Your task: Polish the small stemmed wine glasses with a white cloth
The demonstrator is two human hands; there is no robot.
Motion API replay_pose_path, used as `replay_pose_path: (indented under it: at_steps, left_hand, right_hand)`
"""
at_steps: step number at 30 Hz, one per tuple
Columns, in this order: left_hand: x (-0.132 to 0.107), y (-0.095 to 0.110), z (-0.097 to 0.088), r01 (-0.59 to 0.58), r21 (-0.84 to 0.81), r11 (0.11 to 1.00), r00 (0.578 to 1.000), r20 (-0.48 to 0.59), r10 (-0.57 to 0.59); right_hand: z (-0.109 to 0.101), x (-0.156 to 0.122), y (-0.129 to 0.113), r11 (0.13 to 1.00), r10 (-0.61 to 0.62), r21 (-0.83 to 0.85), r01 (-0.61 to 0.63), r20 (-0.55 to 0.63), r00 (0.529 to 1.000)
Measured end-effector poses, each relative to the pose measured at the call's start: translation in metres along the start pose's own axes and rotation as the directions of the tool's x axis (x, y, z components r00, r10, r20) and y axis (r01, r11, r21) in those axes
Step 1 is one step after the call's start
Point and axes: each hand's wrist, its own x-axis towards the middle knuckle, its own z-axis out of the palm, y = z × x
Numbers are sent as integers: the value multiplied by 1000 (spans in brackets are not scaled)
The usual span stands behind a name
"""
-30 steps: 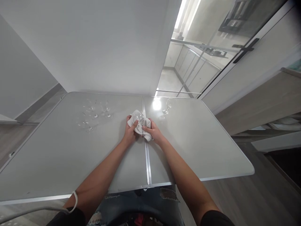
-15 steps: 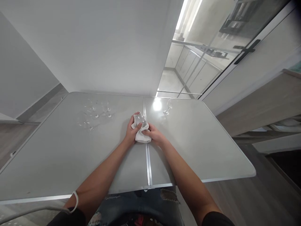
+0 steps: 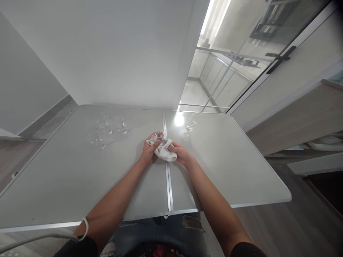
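Over the middle of the table my left hand (image 3: pixel 150 148) is closed around the bowl of a clear wine glass (image 3: pixel 160 137), part of a white cloth (image 3: pixel 165 152) caught between palm and glass. My right hand (image 3: pixel 180 151) pinches the cloth on the other side, where the cloth bunches against the glass. Cloth and fingers cover the lower part of the glass, so its stem and foot are hidden.
Several clear wine glasses (image 3: pixel 109 131) stand on the left half of the grey table (image 3: pixel 128 185). Another wine glass (image 3: pixel 190 125) stands at the back right. A white wall (image 3: pixel 120 53) rises behind the table, beside a glass door (image 3: pixel 227 64).
The glass has tipped and turned in my left hand, its bowl now lower. My right hand has shifted slightly right, spreading the cloth with it.
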Motion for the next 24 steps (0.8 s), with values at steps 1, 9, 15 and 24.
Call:
replay_pose_path:
  at_steps: [1, 9, 15, 24]
  left_hand:
    - [0, -1, 0, 4, 5, 1000, 1000, 11, -4]
    - [3, -2, -1, -96, 212, 973, 990, -84, 116]
    - [4, -2, 0, -112, 278, 954, 985, -95, 143]
    - [0, 1, 0, -22, 81, 996, 998, -60, 27]
  right_hand:
    - [0, -1, 0, 1000, 0, 12, 0, 22, 1000]
    - [2, -2, -8, 835, -267, -502, 225, -14, 963]
    - [2, 0, -2, 528, -441, -823, 211, -53, 896]
    - [0, -1, -1, 988, -43, -153, 34, -62, 997]
